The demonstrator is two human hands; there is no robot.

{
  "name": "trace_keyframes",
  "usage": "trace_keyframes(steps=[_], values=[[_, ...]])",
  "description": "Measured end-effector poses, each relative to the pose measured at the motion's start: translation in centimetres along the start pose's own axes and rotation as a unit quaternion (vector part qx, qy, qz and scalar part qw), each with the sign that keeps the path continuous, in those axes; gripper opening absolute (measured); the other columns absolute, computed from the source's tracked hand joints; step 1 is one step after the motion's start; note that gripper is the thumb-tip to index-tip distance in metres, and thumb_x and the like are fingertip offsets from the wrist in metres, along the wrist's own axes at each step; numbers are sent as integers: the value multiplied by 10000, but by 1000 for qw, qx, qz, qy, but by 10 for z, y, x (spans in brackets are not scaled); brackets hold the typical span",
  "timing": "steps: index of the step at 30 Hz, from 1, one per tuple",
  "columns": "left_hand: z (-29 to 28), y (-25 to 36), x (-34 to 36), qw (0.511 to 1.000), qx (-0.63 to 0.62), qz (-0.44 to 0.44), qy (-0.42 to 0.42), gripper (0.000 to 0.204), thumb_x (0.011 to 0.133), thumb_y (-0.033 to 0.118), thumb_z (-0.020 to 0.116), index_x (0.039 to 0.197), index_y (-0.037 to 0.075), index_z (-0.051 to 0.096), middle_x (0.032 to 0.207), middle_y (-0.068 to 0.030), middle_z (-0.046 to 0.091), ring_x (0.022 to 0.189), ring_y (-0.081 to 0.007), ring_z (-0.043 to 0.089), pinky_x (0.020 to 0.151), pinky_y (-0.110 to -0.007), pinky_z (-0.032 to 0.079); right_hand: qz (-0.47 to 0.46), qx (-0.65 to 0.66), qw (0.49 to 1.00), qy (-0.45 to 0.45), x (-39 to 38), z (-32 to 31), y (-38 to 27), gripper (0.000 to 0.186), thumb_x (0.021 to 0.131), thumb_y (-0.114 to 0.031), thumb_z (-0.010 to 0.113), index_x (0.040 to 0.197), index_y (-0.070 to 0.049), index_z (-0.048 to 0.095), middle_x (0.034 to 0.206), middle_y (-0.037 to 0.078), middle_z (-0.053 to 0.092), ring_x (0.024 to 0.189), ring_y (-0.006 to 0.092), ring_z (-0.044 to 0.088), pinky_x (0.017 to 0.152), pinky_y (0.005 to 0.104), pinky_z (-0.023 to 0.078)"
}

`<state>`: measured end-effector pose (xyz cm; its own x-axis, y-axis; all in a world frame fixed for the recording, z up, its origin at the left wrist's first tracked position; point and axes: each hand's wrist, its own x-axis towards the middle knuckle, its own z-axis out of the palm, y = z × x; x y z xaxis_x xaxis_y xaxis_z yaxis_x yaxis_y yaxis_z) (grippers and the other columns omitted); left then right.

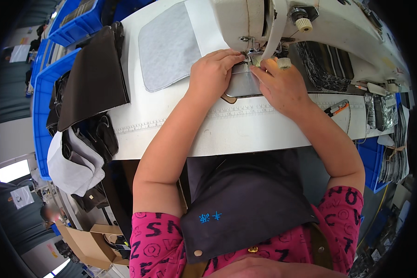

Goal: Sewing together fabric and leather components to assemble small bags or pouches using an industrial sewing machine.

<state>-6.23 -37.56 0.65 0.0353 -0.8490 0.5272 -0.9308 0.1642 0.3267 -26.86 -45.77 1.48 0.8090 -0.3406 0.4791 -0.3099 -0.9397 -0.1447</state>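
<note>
A white sewing machine (245, 21) stands at the far side of the table, its presser foot (250, 54) lowered close to the metal plate (243, 83). My left hand (214, 74) reaches in from the left, fingers drawn together beside the needle. From the right, my right hand (282, 83) has its thumb and forefinger bent in close to the foot. Both hands are closed at a small dark piece there, mostly covered by fingers, so its kind is unclear. A light grey fabric panel (169, 51) with rounded corners lies left of the machine, partly behind my left hand.
Dark fabric pieces (95, 78) hang over blue bins (41, 116) at the left, above white pieces (74, 162). Stacked dark pieces (326, 67) lie under the machine arm. Orange-and-black snips (337, 108) rest near a printed ruler (259, 110). Bundles (394, 148) fill the right.
</note>
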Motion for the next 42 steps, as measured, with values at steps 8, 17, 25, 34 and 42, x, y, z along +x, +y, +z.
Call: trace_keyframes(steps=[8,17,25,34,42], values=[[-1,-3,-2,999,-15,-26,-29,280,867,2,660,1069,153,781,1191,6,757,1063,-215,723,792,-358,608,-1,13,1000,27,-1,1,1,316,756,-52,734,1071,-66,760,916,51,717,853,275,667,711,396,554],[-12,-19,-11,992,75,-93,-31,337,917,214,753,1249,160,733,1362,-33,692,1348,-239,589,1004,-408,513,-12,23,999,26,-2,2,5,227,864,-71,704,1087,-59,747,977,58,669,723,279,663,632,408,518],[-61,13,-66,990,55,-111,-68,411,895,289,771,1277,143,723,1351,-61,696,1320,-252,615,977,-381,563,9,22,1000,0,-2,1,2,252,838,-86,714,1089,-66,729,948,88,697,889,324,656,748,453,527],[-128,83,-164,977,47,3,-210,659,841,188,789,1467,168,583,1520,-83,570,1418,-282,524,1008,-391,490,7,18,1000,-2,-1,2,0,236,890,-88,678,1115,-87,752,987,90,653,825,328,649,737,449,522],[-269,74,-149,751,-389,-477,239,308,984,121,658,1275,19,655,1196,-68,707,1063,-173,656,947,-329,506,2,20,1000,-2,0,-2,-2,238,909,-72,644,1121,-42,746,983,127,636,902,346,635,794,453,511]])
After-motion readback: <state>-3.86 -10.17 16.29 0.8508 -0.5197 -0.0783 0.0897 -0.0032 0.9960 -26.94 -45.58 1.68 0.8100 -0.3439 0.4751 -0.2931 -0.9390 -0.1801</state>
